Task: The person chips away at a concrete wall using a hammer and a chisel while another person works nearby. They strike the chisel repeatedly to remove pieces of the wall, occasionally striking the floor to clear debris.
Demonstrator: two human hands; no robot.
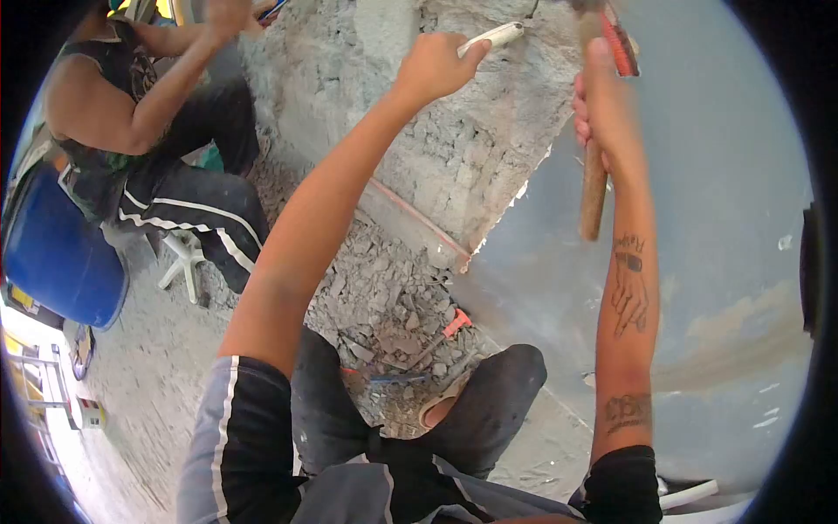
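Note:
My left hand [439,66] is closed around a short white-wrapped tool, likely a chisel [496,38], whose far end points at the rough, chipped wall [454,131]. Gripped in my right hand [607,113] is a hammer [593,205] with a wooden handle, raised at the right. The hammer's head is blurred and partly cut off at the top edge. Just behind it, a red object [621,48] shows in the smooth grey wall [716,175].
Broken rubble [384,293] covers the floor by my knees, with an orange plastic piece [456,323] and a blue rod [397,379] on it. At left, another person [105,96] sits close by, near a blue barrel [65,249] and a white stool [185,265].

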